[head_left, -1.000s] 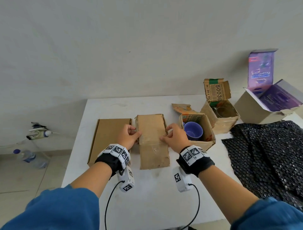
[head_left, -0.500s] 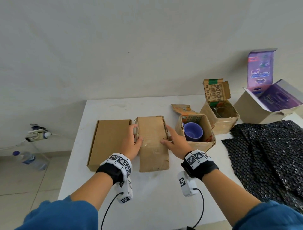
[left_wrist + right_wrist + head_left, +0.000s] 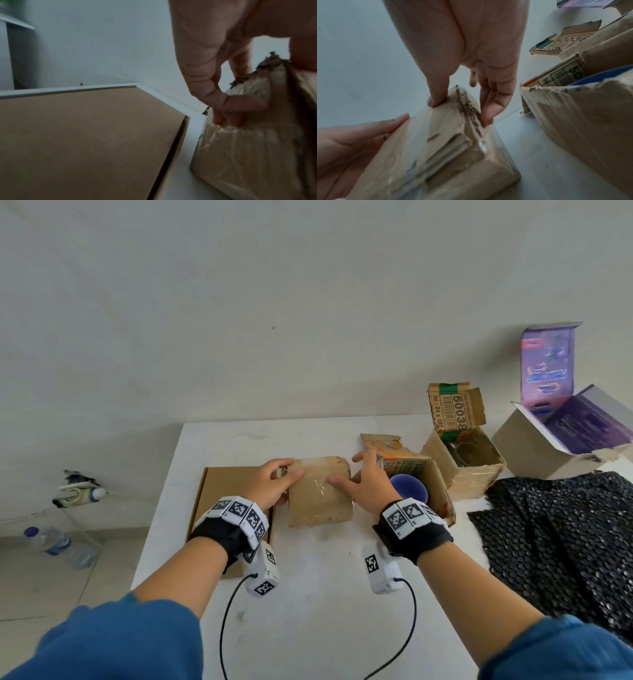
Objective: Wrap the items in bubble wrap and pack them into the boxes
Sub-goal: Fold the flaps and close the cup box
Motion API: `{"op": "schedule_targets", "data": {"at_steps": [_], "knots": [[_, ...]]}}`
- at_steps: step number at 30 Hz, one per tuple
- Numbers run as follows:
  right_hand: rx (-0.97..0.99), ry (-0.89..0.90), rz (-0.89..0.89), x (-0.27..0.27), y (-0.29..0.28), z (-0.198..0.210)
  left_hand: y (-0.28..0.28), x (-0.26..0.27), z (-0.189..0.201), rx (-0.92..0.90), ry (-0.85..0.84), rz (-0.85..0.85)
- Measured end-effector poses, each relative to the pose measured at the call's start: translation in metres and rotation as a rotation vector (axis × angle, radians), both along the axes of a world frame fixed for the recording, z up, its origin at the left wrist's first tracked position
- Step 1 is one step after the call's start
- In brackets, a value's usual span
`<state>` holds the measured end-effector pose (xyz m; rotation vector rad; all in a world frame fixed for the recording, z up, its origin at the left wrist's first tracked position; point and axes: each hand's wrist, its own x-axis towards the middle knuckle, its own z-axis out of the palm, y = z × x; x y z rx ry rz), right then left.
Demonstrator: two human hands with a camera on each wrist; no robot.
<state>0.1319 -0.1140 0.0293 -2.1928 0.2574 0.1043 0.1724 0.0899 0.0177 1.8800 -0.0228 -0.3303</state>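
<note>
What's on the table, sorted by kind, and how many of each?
Boxes: 5 (flat box, taped box, cup box, barcode box, purple box)
Cup: 1
Glassy item in barcode box: 1
Bubble wrap: 1
Total: 8

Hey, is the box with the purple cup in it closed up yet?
No, the cardboard box stands open at the top, with the purple cup showing inside it.
</note>
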Motion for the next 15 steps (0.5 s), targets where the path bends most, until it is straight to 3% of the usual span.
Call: {"op": "schedule_targets", "data": {"at_steps": [8,15], "knots": [[-0.114,-0.04,-0.122,0.019,0.012,-0.004,-0.016,0.025,0.0,0.281,-0.129,0.096],[0.188,-0.149,-0.265,0.005,0.013,-0.013,-0.018,0.037,0.005,0.287,-0.054,0.058]]}}
